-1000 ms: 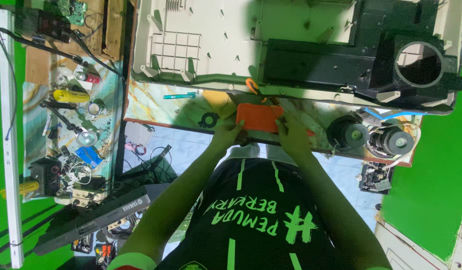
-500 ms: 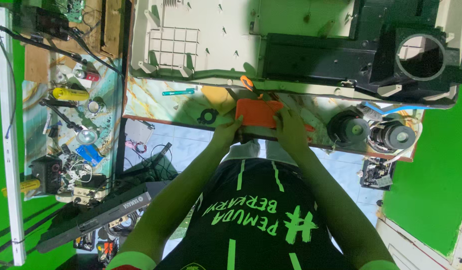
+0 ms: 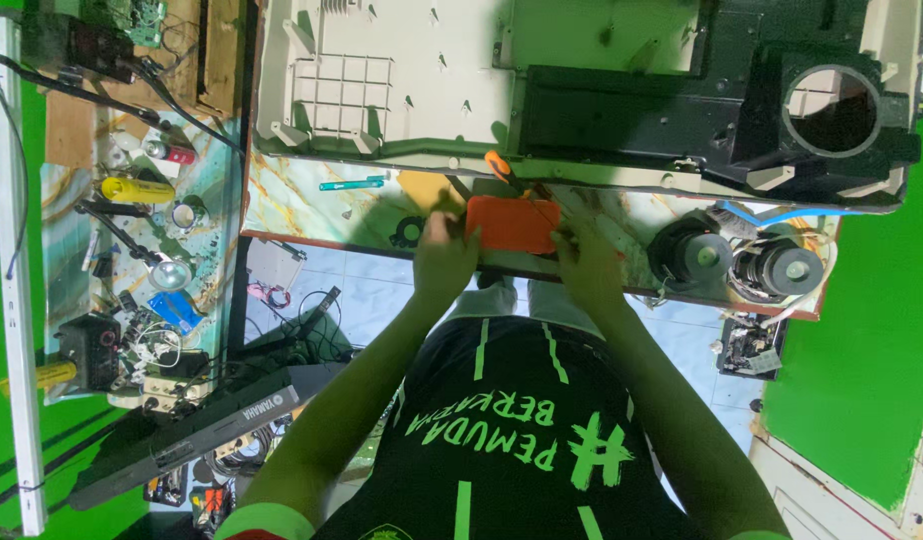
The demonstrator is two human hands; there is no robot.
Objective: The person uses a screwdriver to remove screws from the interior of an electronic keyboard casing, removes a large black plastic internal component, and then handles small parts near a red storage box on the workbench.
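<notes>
Two hands are closed on an orange case (image 3: 513, 223), the left hand (image 3: 444, 262) pinching one short end and the right hand (image 3: 588, 262) the other, at the table (image 3: 312, 205) edge just below the big grey housing (image 3: 402, 80). Its long axis is laid along that housing's lower edge, flat side up; the step is judged to be opening or seating it, possibly, since fingertips are hidden. Steady, even pressure at both ends would be called for next.
</notes>
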